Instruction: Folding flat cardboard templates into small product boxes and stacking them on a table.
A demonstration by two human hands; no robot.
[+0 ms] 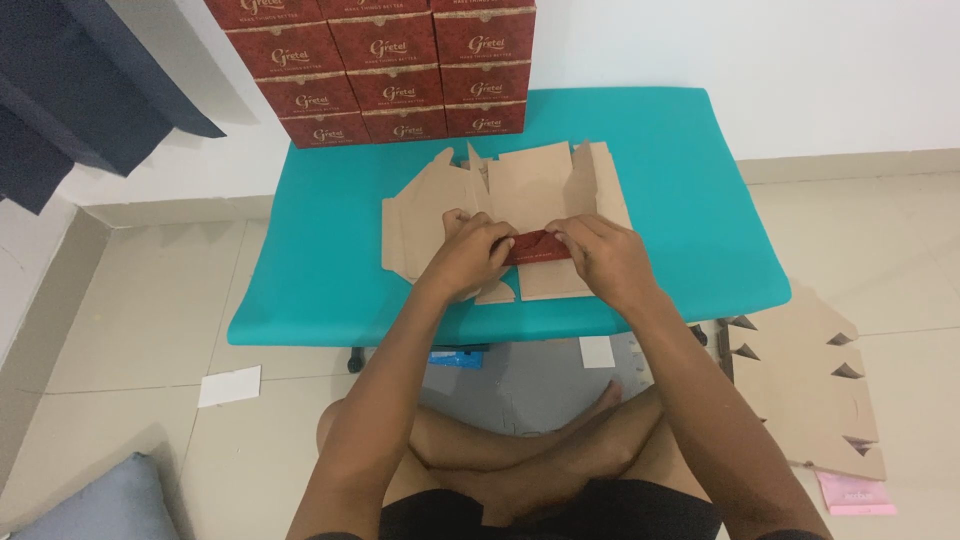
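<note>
Floor tiles [140,300], pale beige, spread all round, and the person sits cross-legged on them, looking down at a low teal worktop [680,180]. Against the white wall at the worktop's far edge stands a stack of dark red boxes [385,65], several rows high. Off to the right, on the floor, a pile of flat cardboard blanks [810,385] with notched edges, and a small pink packet [855,495] just beside its near corner. At the lower left, a grey-blue cushion [95,500]; near it a white card [230,385] lies on the tiles, and a second white card [597,351] sits under the worktop's near edge.

Now the middle of the worktop: an unfolded brown carton [530,185] lies flat, flaps spread left and right. At its near edge one panel shows its red side [540,245], folded up between the hands. The left hand [470,255] is closed, fingertips pinching the left end of that red flap. The right hand [605,255] is curled the same way, pinching the right end. Both hands press down on the carton, close together, with only the red strip between them.
</note>
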